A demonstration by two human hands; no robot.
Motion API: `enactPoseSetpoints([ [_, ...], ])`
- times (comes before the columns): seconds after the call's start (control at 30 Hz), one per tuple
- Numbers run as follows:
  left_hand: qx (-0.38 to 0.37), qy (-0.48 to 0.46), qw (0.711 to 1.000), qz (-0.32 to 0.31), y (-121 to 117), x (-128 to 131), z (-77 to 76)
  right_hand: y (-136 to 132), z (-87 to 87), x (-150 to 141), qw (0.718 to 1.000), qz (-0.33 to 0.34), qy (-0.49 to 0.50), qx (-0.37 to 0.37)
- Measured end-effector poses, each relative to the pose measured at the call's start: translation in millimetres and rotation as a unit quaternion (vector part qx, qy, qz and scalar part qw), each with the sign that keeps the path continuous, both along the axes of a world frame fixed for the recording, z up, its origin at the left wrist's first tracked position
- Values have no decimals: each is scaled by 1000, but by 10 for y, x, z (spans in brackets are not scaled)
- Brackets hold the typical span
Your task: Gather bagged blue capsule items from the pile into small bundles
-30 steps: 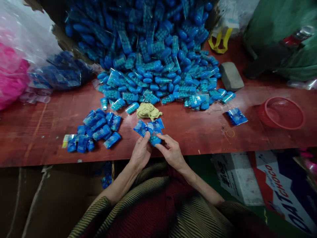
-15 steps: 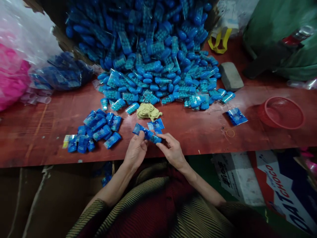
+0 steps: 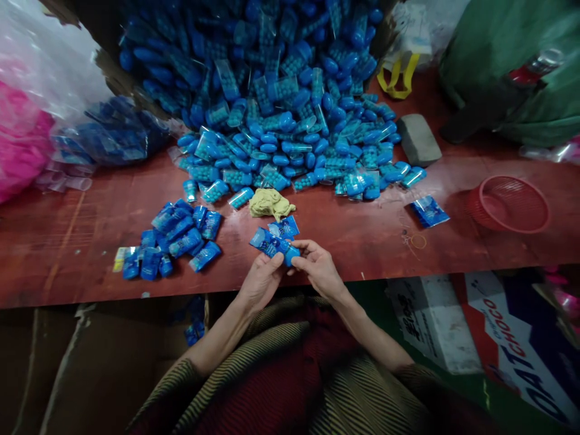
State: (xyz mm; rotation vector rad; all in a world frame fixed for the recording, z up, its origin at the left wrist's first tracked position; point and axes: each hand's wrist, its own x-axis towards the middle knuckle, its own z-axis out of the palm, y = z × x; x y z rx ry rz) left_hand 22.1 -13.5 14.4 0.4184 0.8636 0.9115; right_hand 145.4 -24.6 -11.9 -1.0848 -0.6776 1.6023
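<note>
Both hands meet at the near edge of the red table. My left hand and my right hand pinch the same blue candy packet between their fingertips, just above the tabletop. A second blue wrapper lies right behind it. To the left sits a small heap of filled blue packets. Behind the hands lies a crumpled yellow cloth, and beyond it a big pile of blue candy tubes.
A red mesh basket stands at the right, with one loose blue packet and a grey block nearby. Clear bags of pink and blue goods crowd the left. A printed cardboard box sits below the table's right edge.
The packet was turned and gathered between both hands. My left hand shifted slightly right and my right hand closed in on the packet's end.
</note>
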Motion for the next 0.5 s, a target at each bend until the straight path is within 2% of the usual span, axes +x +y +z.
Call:
enactPoseSetpoints([
  [0.1, -10, -2, 1000, 5, 22, -23, 5, -17, -24, 20, 995, -2, -83, 54],
  [0.2, -34, 26, 996, 72, 64, -42, 4, -72, -21, 1, 962, 4, -231, 143],
  [0.27, -52, 44, 994, 81, 92, -49, 17, -108, -9, -28, 946, 21, -275, 171],
  [0.37, -82, 41, 995, 38, 118, -68, 51, -120, 0, -62, 955, 22, -254, 153],
  [0.5, -63, 1, 998, -9, 108, -119, 41, -67, 10, -42, 993, 18, -94, 75],
])
